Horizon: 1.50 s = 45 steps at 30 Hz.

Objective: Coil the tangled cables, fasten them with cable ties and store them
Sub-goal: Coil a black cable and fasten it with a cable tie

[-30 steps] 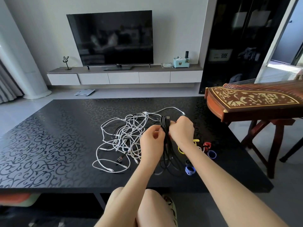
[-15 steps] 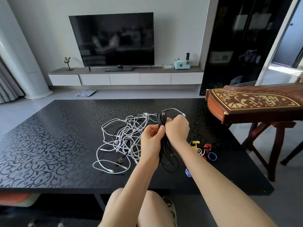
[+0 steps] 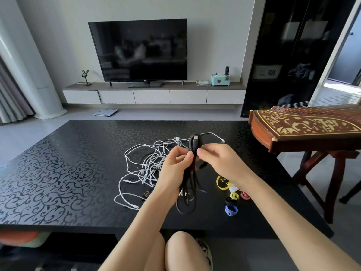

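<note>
Progress is early. One black cable (image 3: pixel 188 192) is gathered into long loops that hang toward the tabletop (image 3: pixel 68 173). The left hand (image 3: pixel 175 169) grips the bundle near its top, and the right hand (image 3: pixel 220 163) pinches it just beside, fingers curled. No tie is fitted yet. White cables (image 3: pixel 148 163) lie tangled on the tabletop to the left. Coloured cable ties (image 3: pixel 230 200) lie loose to the right. Judged outstanding: fasten this coil, coil the white cables, store all

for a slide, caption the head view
Left hand and right hand pinch a looped black cable beside tangled white cables
</note>
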{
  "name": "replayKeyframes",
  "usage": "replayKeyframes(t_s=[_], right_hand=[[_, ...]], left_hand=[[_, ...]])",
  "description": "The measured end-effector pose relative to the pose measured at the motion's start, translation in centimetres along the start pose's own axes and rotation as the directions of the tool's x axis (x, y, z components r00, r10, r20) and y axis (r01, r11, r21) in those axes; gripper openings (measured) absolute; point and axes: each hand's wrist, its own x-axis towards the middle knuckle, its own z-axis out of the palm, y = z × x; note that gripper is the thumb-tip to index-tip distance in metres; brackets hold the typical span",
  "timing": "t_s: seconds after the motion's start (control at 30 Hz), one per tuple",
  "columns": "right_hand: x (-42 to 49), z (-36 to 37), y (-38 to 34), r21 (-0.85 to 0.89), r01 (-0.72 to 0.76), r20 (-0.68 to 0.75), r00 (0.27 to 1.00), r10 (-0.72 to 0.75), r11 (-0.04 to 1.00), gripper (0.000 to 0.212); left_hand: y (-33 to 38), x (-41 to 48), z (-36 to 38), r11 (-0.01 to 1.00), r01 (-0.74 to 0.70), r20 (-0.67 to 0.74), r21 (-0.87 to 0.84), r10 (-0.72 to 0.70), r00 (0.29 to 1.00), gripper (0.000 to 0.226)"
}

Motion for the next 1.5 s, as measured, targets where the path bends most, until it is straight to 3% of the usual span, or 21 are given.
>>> replayKeyframes(t_s=[0.1,0.17,0.3,0.47,0.6,0.67,0.77,0.83,0.9,1.0,1.1,1.3,1.4,1.5], right_hand=[[0.2,-0.1,-0.4,-0.151,0.036,-0.048,0.998,-0.043,0.988,0.026],[0.3,0.0,-0.2,-0.193,0.042,-0.086,0.995,-0.059,0.98,0.032],[0.3,0.2,0.3,0.006,-0.02,-0.12,0.993,0.021,1.0,0.03],[0.1,0.4,-0.2,0.131,-0.06,-0.138,0.987,0.078,0.99,0.023],[-0.5,0.4,-1.2,-0.012,0.001,-0.214,0.977,-0.004,1.0,0.022],[-1.0,0.2,-1.8,-0.081,0.008,-0.233,0.972,-0.027,0.997,0.024],[-2.1,-0.1,-2.6,-0.143,-0.019,-0.191,0.981,-0.009,0.989,0.029],[-2.6,0.0,-3.2,-0.18,-0.035,-0.154,0.988,0.007,0.983,0.032],[-3.1,0.1,-3.7,-0.201,-0.046,-0.146,0.989,0.016,0.979,0.034],[-3.3,0.1,-4.2,-0.08,-0.097,-0.152,0.985,0.084,0.992,0.033],[-3.1,-0.3,-4.5,0.129,-0.193,-0.136,0.968,0.21,0.973,0.027],[-2.1,-1.4,-4.2,0.477,-0.416,0.082,0.898,0.432,0.774,0.02],[-1.7,-2.6,-3.5,0.628,-0.464,0.211,0.874,0.437,0.625,0.015],[-1.5,-3.7,-2.9,0.739,-0.505,0.348,0.853,0.389,0.446,0.027]], left_hand=[[0.2,-0.2,-0.2,0.999,-0.005,0.041,0.043,0.003,0.999,0.017],[0.4,-0.2,-0.3,1.0,0.006,0.067,-0.022,-0.004,0.998,0.02],[0.5,-0.4,0.5,0.941,0.092,0.148,-0.324,-0.046,0.988,0.014],[0.6,-0.3,0.6,0.876,0.106,0.176,-0.471,-0.025,0.984,0.008],[1.6,-0.2,0.6,0.772,0.185,0.237,-0.608,-0.046,0.971,0.018],[1.8,-0.2,0.6,0.776,0.196,0.235,-0.6,-0.063,0.97,0.014],[2.1,-0.6,0.9,0.897,0.102,0.115,-0.431,-0.058,0.992,0.012],[2.0,-0.7,1.3,0.986,-0.037,-0.048,-0.165,0.029,0.998,0.016],[1.9,-1.0,1.9,0.988,-0.139,-0.15,0.074,0.149,0.978,0.017],[2.0,-1.3,2.4,0.846,-0.311,-0.104,0.433,0.39,0.915,0.021],[2.2,-1.1,2.3,0.683,-0.428,0.0,0.592,0.531,0.847,0.02],[2.8,0.2,1.7,0.395,-0.568,0.322,0.722,0.534,0.781,0.007],[3.1,0.4,1.4,0.183,-0.669,0.507,0.72,0.519,0.688,0.011],[3.1,0.7,1.2,0.12,-0.69,0.568,0.713,0.477,0.67,0.018]])
